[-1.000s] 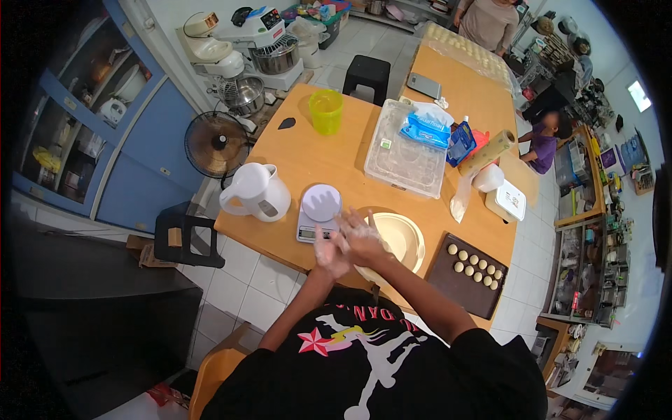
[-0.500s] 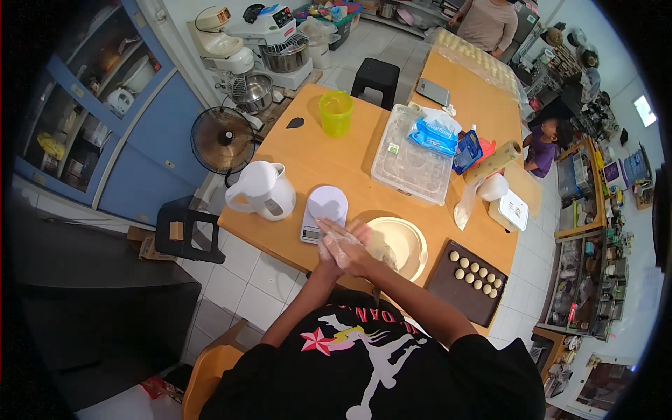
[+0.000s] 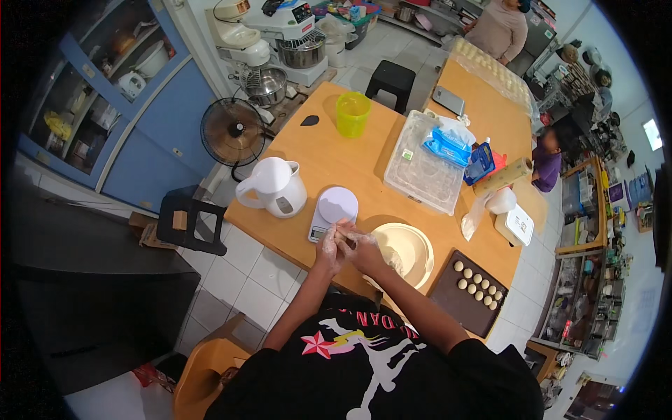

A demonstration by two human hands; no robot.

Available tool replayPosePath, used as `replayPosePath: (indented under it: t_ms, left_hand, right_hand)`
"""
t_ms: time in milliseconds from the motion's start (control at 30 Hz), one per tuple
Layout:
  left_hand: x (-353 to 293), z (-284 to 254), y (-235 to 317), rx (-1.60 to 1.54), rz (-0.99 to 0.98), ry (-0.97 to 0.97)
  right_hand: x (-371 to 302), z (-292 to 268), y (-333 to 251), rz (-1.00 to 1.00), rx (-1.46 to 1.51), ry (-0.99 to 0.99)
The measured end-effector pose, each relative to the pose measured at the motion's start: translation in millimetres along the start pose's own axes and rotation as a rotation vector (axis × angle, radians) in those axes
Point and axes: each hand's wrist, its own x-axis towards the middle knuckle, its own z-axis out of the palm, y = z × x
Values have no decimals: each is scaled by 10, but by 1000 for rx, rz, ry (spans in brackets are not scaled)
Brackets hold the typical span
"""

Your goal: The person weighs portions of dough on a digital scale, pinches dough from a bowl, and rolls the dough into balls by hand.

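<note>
My left hand (image 3: 327,250) and my right hand (image 3: 362,252) meet in front of the kitchen scale (image 3: 337,206), fingertips pinched together and dusted white. Whatever lies between the fingers is too small and covered to make out. Just right of them is a cream bowl (image 3: 421,241) with a pale lump of dough (image 3: 395,260) in it, partly behind my right wrist and forearm. Farther right, a dark brown tray (image 3: 448,294) carries several small round dough balls (image 3: 477,278) in two rows at its far part.
A white jug (image 3: 276,187) and a yellow-green container (image 3: 353,115) stand on the table's left side. A clear lidded box (image 3: 420,171) carries a blue wipes pack (image 3: 446,145). Beyond are a wrap roll (image 3: 504,176) and a white tub (image 3: 514,225). Two people are farther off.
My palms were pressed flat together in a blur of motion; now the fingers are bent and meet at their tips. The whole view has shifted slightly.
</note>
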Motion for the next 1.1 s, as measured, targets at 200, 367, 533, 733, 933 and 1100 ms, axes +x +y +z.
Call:
replayPosePath:
  t_ms: [200,367,533,733,933,1100]
  left_hand:
    - [-50,-110,53,118,56,156]
    - [-86,-289,95,201,93,250]
    - [-181,-195,167,412,33,291]
    - [-297,-292,370,504,14,335]
    - [-336,-304,448,427,61,378]
    - [-373,-321,483,300,136,400]
  right_hand:
    - [157,107,56,160,90,-157]
    - [460,327,507,226,89,-12]
    - [786,509,907,148,-117,57]
    - [1008,613,963,142,-220,61]
    - [919,603,1054,-56,-420,158]
    - [675,486,874,60,-253,230]
